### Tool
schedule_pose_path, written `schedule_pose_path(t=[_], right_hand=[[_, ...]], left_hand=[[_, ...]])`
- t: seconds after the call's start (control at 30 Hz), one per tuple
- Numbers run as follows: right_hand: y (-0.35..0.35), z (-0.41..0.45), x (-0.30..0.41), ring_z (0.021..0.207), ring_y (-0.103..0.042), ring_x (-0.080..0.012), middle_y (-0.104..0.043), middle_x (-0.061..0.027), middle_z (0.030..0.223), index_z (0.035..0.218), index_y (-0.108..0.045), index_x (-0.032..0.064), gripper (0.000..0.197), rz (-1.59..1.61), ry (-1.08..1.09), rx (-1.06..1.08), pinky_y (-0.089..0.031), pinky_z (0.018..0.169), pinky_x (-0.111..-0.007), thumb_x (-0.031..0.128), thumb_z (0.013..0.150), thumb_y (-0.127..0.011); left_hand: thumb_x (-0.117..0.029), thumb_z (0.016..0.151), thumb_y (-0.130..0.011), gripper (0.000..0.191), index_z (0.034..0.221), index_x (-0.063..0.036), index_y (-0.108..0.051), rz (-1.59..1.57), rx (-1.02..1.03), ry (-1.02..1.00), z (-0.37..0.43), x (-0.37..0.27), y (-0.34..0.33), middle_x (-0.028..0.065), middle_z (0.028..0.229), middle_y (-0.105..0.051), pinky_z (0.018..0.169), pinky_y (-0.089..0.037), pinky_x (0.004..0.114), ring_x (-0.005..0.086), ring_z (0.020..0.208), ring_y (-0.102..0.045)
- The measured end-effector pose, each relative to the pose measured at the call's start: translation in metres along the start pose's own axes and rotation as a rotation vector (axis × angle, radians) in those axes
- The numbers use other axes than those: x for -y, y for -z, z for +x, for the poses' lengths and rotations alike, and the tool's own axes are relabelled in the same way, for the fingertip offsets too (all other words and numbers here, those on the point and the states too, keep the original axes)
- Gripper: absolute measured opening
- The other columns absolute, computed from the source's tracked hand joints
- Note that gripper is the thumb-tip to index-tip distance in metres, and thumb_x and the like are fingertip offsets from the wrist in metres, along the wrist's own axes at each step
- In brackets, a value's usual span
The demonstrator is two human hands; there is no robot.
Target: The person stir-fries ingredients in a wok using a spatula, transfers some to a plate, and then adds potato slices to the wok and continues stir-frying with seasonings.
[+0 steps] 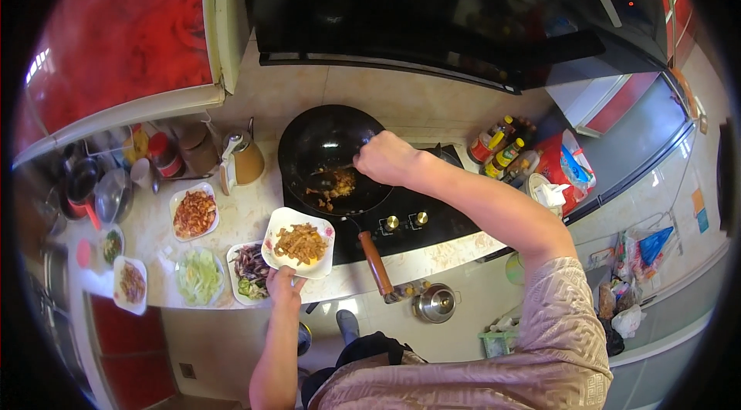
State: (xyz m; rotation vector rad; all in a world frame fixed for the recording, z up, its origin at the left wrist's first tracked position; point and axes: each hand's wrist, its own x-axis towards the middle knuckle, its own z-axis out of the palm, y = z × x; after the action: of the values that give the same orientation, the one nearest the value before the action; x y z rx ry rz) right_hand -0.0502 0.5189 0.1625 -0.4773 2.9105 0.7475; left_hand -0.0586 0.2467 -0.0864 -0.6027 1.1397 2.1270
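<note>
My left hand (283, 288) grips the near edge of a white square plate (272, 236), which bears cooked strips of meat (301, 243). The plate is held up beside the wok, over the counter's front edge. My right hand (382, 158) is closed above the wok's right side, on a utensil handle mostly hidden by the fist. From it a metal utensil (338, 168) reaches down to the browned food bits (338, 184) in the black wok (324, 126). The wok's wooden handle (375, 262) points toward me.
On the counter at left stand plates of red-sauced meat (195, 214), lettuce (200, 276), dark purplish strips with green slices (252, 271) and more meat (132, 283). A thermal jug (246, 158) is behind. Sauce bottles (503, 158) flank the black cooktop (428, 236). The range hood (393, 16) overhangs.
</note>
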Motion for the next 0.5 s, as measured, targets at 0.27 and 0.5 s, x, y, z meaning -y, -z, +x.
schedule_pose_path(t=[0.27,0.5], right_hand=[[0.04,-0.035,-0.012,0.07,-0.064,-0.0316,-0.064,-0.0121,0.07,0.087,-0.065,0.005,0.019,0.125,0.025,0.088,-0.052,0.059,-0.043,0.022,0.084,-0.058],[0.102,-0.06,-0.01,0.067,-0.063,-0.0314,-0.063,-0.0116,0.067,0.088,-0.066,0.0051,0.022,0.13,-0.011,0.111,-0.05,0.056,-0.043,0.025,0.086,-0.058]], left_hand=[[0.005,0.068,-0.049,0.051,0.117,-0.0111,-0.053,-0.006,0.062,0.036,0.005,0.007,0.005,0.006,0.112,-0.054,0.085,-0.047,0.052,0.0225,0.102,-0.054],[0.004,0.068,-0.05,0.049,0.115,-0.0109,-0.055,-0.007,0.056,0.064,-0.004,0.007,-0.003,0.005,0.11,-0.055,0.088,-0.045,0.054,0.0218,0.101,-0.054]])
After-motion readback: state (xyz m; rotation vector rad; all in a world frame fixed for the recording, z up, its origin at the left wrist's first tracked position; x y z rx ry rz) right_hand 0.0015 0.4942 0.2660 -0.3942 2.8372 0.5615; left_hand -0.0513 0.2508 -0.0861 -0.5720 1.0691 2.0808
